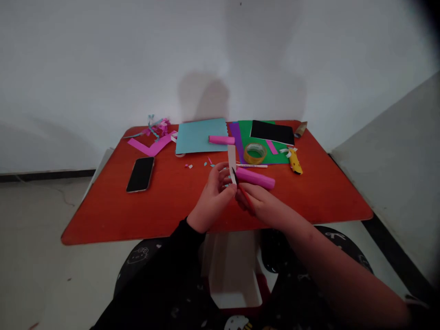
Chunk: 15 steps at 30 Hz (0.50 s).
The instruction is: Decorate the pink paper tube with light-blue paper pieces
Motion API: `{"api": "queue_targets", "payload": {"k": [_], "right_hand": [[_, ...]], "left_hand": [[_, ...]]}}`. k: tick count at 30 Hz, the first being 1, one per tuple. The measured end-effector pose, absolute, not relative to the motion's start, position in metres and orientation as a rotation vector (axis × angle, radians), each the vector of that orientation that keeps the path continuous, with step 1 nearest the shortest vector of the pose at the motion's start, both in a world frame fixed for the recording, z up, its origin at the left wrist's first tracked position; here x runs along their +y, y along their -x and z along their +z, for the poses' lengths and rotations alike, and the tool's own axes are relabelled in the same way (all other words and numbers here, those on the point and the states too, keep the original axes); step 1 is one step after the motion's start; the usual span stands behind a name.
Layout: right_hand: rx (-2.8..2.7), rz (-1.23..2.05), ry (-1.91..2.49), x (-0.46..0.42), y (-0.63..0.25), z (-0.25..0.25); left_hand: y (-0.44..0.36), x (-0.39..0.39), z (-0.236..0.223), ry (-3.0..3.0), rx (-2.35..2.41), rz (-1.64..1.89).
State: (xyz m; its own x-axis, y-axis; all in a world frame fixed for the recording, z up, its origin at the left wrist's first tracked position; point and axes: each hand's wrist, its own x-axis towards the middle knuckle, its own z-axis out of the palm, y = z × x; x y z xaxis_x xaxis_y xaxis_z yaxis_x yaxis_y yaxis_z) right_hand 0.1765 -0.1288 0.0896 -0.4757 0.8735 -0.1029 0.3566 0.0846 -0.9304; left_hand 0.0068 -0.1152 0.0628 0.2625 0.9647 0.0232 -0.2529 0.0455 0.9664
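My left hand [213, 192] is closed in a pinch on a narrow white paper strip [232, 159] that stands upright above the fingers. My right hand [256, 201] is closed on red-handled scissors [244, 196], whose dark tip meets the strip's lower end. A pink paper roll [256, 178] lies across just behind my right hand; whether the hand also holds it I cannot tell. Both hands hover over the front middle of the red table [172, 201].
A black phone [140, 173] lies at the left. Behind are a light blue sheet [197, 136], a pink roll [222, 140], a tape ring [255, 153], green paper [280, 156], a black sheet [272, 132], a yellow cutter [295, 162], a white pen [250, 165], and pink scraps [153, 145].
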Motion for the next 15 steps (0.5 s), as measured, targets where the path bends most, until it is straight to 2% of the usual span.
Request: {"api": "queue_targets", "payload": {"k": [15], "right_hand": [[-1.843,1.346,1.223,-0.1263,-0.1741,0.0874]], "left_hand": [[-0.0062,-0.1146,0.0611,-1.12,0.788,1.097]]}}
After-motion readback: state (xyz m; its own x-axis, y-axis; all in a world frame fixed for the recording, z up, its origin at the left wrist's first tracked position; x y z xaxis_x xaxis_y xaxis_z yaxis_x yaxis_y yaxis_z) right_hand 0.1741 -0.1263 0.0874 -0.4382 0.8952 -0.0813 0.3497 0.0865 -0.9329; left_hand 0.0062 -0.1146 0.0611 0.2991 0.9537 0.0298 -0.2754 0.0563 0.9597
